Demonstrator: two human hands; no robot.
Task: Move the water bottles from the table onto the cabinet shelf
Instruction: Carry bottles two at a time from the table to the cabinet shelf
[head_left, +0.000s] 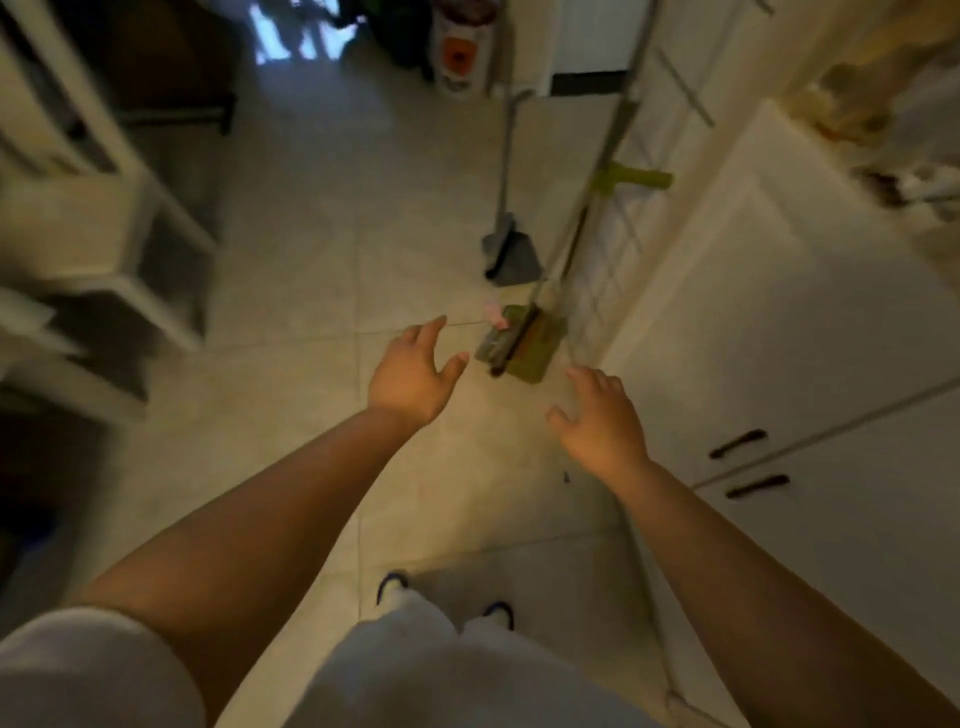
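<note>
Both arms reach forward over a tiled floor. My left hand (415, 371) is held out with relaxed, spread fingers and holds nothing. My right hand (600, 421) is likewise spread and holds nothing, close to the white cabinet (779, 332) on the right, whose lower doors with dark handles (737, 444) are closed. No water bottle and no table top can be made out in this blurred view.
A green mop (524, 345) and a grey dustpan (509, 254) lean by the cabinet ahead of my hands. White shelving (130, 249) stands at the left. A white and orange bag (462, 57) sits at the far end. My feet are at the bottom.
</note>
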